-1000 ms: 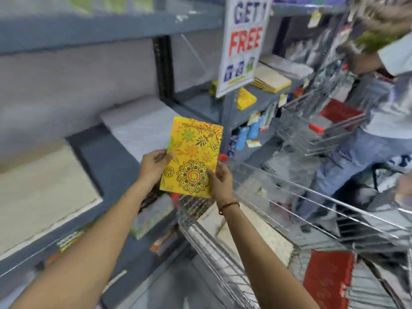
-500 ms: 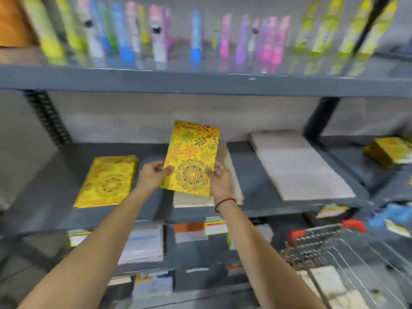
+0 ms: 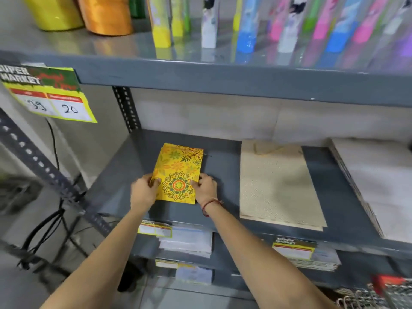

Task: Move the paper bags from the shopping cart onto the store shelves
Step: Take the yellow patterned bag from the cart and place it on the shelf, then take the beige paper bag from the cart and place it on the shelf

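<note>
A yellow paper bag (image 3: 179,168) printed with flowers and a mandala lies flat on the grey middle shelf (image 3: 223,175), apparently on top of a stack of like bags. My left hand (image 3: 143,191) grips its lower left edge, thumb on the front. Its lower right edge is held by my right hand (image 3: 206,188), which wears a red thread at the wrist. A corner of the wire shopping cart (image 3: 379,295) with a red handle shows at the bottom right.
A beige paper bag (image 3: 276,186) lies to the right on the same shelf, a stack of pale bags (image 3: 379,186) beyond it. Coloured tubes and rolls stand on the upper shelf (image 3: 200,72). A price sign (image 3: 49,94) hangs at left. Cables (image 3: 44,228) trail beside the rack.
The view swung left from the cart to the shelf. Both hands carried the yellow bag forward and down, from upright in the air to flat on the middle shelf.
</note>
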`<state>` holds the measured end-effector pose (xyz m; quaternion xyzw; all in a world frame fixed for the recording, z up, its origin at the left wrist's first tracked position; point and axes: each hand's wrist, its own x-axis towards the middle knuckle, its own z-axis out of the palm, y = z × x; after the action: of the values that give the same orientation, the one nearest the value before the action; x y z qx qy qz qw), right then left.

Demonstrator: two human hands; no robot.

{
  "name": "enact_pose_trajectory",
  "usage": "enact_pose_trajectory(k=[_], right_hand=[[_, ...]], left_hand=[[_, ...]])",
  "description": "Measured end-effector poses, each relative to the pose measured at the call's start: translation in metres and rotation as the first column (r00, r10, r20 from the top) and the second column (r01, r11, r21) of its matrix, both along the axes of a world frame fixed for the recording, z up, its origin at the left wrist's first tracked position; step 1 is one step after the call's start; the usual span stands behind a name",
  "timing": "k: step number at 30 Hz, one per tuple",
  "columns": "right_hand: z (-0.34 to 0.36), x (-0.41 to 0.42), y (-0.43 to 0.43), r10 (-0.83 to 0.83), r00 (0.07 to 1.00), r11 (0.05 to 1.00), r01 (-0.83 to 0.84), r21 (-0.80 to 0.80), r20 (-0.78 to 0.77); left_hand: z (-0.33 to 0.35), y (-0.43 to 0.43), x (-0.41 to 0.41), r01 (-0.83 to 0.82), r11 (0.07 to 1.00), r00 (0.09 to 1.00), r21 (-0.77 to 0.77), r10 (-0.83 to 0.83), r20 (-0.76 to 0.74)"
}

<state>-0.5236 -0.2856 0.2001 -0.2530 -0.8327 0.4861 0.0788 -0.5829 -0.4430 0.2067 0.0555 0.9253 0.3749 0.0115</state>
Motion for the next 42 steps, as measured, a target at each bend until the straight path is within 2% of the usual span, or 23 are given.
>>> enact_pose_trajectory(k=[4, 9, 12, 14, 17, 19, 23, 28, 37, 40, 42], right_hand=[[-0.002, -0.008, -0.004, -0.015, 1.000, 0.995, 0.015, 0.101, 0.003], [-0.004, -0.006, -0.009, 0.036, 0.998, 0.969, -0.048, 0.244, 0.052], [0.002, 0.002, -0.002, 0.095, 0.995, 0.970, -0.102, 0.221, 0.040], [0.010, 0.012, 0.010, 0.086, 0.996, 0.977, -0.083, 0.198, -0.009], [0.023, 0.040, 0.043, 0.003, 0.992, 0.972, 0.028, 0.235, -0.129], [0.030, 0.071, 0.077, -0.093, 0.967, 0.957, 0.153, 0.247, -0.236], [0.039, 0.144, 0.152, -0.252, 0.913, 0.910, 0.336, 0.241, -0.321], [0.038, 0.270, 0.247, -0.481, 0.825, 0.767, 0.560, 0.315, -0.297], [-0.009, 0.506, 0.338, -0.788, 0.605, 0.537, 0.768, 0.349, -0.118], [-0.041, 0.567, 0.345, -0.844, 0.536, 0.512, 0.790, 0.337, 0.026], [-0.065, 0.600, 0.345, -0.864, 0.492, 0.499, 0.815, 0.295, 0.102]], left_hand=[[-0.004, 0.000, -0.006, -0.055, 0.996, 0.998, -0.077, 0.057, 0.023], [-0.008, 0.009, -0.006, -0.034, 0.992, 0.999, -0.123, 0.031, -0.024], [-0.002, 0.022, 0.002, -0.118, 0.978, 0.993, -0.170, 0.113, -0.036], [0.005, 0.036, 0.011, -0.148, 0.972, 0.984, -0.181, 0.125, -0.130], [0.016, 0.072, 0.029, -0.027, 0.997, 0.948, -0.069, 0.003, -0.318], [0.023, 0.109, 0.049, 0.136, 0.991, 0.926, -0.018, -0.133, -0.352], [0.028, 0.194, 0.105, 0.421, 0.904, 0.876, 0.079, -0.382, -0.295], [0.026, 0.311, 0.209, 0.688, 0.719, 0.717, 0.101, -0.651, -0.249], [-0.016, 0.446, 0.396, 0.899, 0.412, 0.426, 0.152, -0.901, -0.081], [-0.043, 0.469, 0.446, 0.925, 0.355, 0.361, 0.135, -0.933, -0.016], [-0.066, 0.480, 0.476, 0.926, 0.357, 0.351, 0.121, -0.934, 0.072]])
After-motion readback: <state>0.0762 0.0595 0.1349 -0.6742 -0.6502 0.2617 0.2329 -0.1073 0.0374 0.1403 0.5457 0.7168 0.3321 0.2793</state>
